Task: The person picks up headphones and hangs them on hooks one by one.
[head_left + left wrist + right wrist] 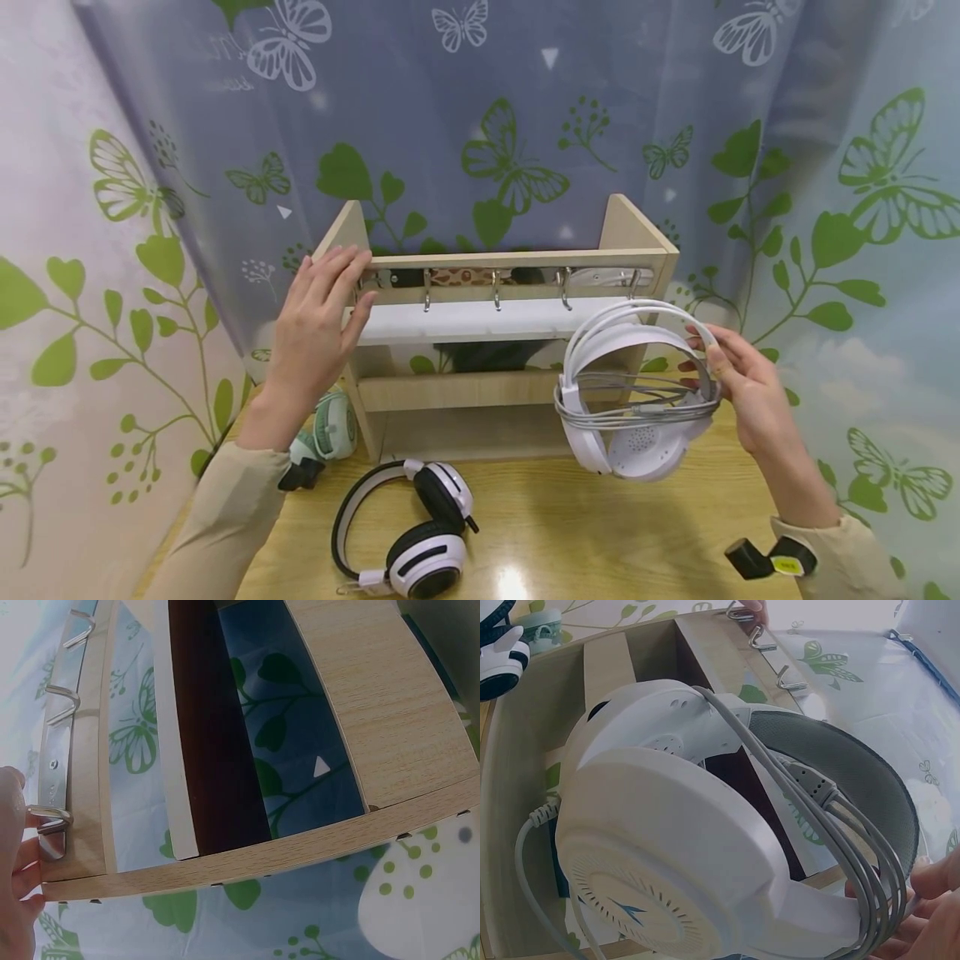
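My right hand (750, 387) holds a white headset (648, 450) by its headband, in front of the shelf's right side. Grey cable (637, 412) is wound round it in several loops. The right wrist view shows a large white ear cup (667, 855) close up, with my right fingers (930, 900) at the band. My left hand (315, 308) rests on the upper left corner of a wooden shelf (465, 392), its fingers fairly straight. Across the shelf's top runs a metal strip with several hooks (496, 292); one hook (51, 817) stands beside my left fingers (26, 866).
Black-and-white headphones (435, 567) lie on the wooden table (570, 533) in front of the shelf. Pale green headphones (333, 425) sit left of it, partly hidden by my left forearm. Patterned curtains (420, 108) surround the back and sides.
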Demonstrator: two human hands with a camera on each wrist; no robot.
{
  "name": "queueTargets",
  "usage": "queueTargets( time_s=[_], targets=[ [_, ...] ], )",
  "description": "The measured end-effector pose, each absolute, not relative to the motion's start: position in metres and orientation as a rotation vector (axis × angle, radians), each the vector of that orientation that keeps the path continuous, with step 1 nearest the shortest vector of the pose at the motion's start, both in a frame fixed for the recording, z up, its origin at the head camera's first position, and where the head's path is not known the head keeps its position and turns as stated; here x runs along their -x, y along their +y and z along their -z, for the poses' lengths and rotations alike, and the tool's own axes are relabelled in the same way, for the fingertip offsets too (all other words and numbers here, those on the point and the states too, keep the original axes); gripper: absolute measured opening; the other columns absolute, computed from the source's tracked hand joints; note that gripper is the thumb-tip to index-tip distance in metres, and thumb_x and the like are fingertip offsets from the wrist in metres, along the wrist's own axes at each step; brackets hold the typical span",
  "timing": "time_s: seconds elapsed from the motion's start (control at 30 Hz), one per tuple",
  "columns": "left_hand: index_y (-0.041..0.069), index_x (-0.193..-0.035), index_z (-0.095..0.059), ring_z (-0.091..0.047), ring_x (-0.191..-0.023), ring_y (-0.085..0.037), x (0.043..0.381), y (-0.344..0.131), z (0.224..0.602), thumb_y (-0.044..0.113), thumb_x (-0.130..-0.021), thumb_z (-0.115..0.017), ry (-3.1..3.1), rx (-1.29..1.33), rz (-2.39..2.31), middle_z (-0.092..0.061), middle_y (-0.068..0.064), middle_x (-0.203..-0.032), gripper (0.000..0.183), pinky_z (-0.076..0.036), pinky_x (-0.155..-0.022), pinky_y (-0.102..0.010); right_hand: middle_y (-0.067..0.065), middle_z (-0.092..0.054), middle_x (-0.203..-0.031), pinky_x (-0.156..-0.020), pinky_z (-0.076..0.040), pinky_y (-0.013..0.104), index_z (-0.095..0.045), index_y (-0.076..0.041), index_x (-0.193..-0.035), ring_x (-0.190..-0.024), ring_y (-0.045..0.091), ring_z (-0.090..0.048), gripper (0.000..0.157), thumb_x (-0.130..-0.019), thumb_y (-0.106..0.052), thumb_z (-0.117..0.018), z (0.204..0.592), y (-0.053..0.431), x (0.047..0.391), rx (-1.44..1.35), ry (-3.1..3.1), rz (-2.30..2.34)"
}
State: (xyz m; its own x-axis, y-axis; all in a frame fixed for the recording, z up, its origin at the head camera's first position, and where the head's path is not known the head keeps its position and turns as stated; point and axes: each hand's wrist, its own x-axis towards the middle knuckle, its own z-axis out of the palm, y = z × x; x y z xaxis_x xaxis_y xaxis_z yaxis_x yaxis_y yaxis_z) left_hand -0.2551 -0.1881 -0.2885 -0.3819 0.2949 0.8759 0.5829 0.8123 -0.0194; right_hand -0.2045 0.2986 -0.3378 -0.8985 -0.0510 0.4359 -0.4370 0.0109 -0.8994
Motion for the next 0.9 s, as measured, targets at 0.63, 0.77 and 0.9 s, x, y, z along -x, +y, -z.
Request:
queueTargets(
  time_s=[0.63, 0.77, 0.9],
  targets=[
    [0.003, -0.143, -0.056, -0.049, -0.137, -0.035, 0.256, -0.186, 0.289, 0.043, -0.110, -0.039, -1.972, 0.658, 0.375, -0.057, -0.019, -0.142, 0.055, -0.024, -0.125, -0.048, -0.007, -0.066, -0.111, -0.076, -0.059, 0.019, -0.065, -0.020, -0.129, -0.089, 0.006, -0.072, 0.027, -0.107, -0.018, -0.049, 0.339, 0.298, 0.211, -0.506, -2.016, -1.965],
    [0.003, -0.143, -0.056, -0.049, -0.137, -0.035, 0.256, -0.186, 0.289, 0.043, -0.110, -0.039, -1.970, 0.656, 0.377, -0.057, -0.018, -0.142, 0.055, -0.024, -0.124, -0.048, -0.007, -0.066, -0.111, -0.077, -0.059, 0.020, -0.064, -0.018, -0.131, -0.089, 0.007, -0.072, 0.028, -0.107, -0.018, -0.049, 0.338, 0.299, 0.213, -0.511, -2.017, -1.973],
    [0.003, -0.142, -0.056, -0.049, -0.137, -0.035, 0.256, -0.187, 0.290, 0.043, -0.110, -0.038, -1.970, 0.652, 0.373, -0.057, -0.018, -0.142, 0.055, -0.024, -0.125, -0.047, -0.006, -0.065, -0.112, -0.078, -0.059, 0.020, -0.064, -0.018, -0.131, -0.090, 0.007, -0.071, 0.029, -0.107, -0.018, -0.049, 0.339, 0.300, 0.215, -0.532, -2.017, -1.968]
  ],
)
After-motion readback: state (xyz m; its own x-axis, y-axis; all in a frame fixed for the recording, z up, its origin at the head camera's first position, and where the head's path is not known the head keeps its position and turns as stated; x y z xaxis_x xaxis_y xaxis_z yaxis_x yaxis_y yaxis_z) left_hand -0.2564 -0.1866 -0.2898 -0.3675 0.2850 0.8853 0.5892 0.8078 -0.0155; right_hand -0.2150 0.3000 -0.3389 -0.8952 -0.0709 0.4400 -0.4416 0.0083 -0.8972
